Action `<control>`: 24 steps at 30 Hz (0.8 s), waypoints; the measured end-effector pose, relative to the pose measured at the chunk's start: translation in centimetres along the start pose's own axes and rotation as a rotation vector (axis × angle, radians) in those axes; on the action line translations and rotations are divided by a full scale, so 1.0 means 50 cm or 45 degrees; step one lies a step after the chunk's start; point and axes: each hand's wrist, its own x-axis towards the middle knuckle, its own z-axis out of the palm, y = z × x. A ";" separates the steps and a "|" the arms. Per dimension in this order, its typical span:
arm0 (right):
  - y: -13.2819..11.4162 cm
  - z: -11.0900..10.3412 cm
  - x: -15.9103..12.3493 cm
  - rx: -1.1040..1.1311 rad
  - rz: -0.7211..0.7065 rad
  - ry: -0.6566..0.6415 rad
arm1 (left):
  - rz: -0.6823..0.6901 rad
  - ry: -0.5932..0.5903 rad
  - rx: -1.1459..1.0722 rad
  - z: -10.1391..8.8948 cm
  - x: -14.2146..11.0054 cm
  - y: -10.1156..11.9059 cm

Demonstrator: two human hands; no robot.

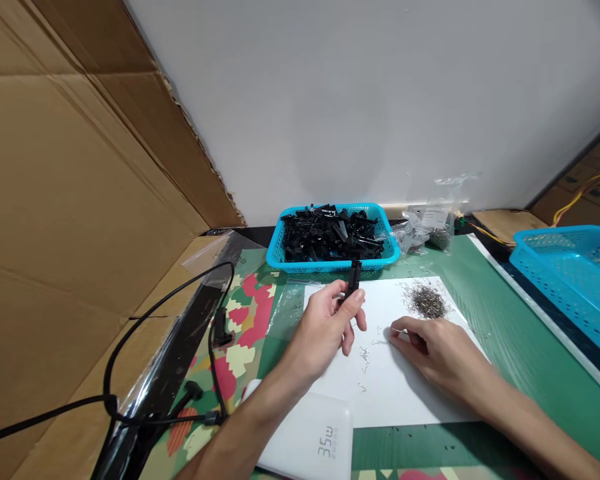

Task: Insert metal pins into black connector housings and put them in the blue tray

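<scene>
My left hand (330,320) is closed around a small black plastic part (354,279), held upright above a white sheet of paper (395,393). My right hand (430,347) rests on the paper with its fingertips pinched on a tiny metal pin near several loose pins (367,353) scattered between the two hands. A heap of small metal pins (427,300) lies on the paper just beyond my right hand. Behind the paper stands a turquoise basket (280,250) filled with several black plastic parts (330,233).
A second blue basket (570,267) sits at the right edge. Clear plastic bags (425,230) lie behind the pin heap. A white power bank (310,440) marked 35W lies near my left forearm. Black cables (180,373) loop at the left, beside cardboard walls (70,200).
</scene>
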 end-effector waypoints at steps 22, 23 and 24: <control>0.021 -0.005 -0.009 -0.250 -0.118 0.109 | -0.088 -0.172 -0.017 0.000 -0.006 -0.009; 0.021 -0.005 -0.009 -0.253 -0.122 0.108 | -0.096 -0.173 -0.023 0.001 -0.007 -0.008; 0.020 -0.004 -0.009 -0.258 -0.129 0.104 | -0.100 -0.172 -0.027 0.002 -0.007 -0.007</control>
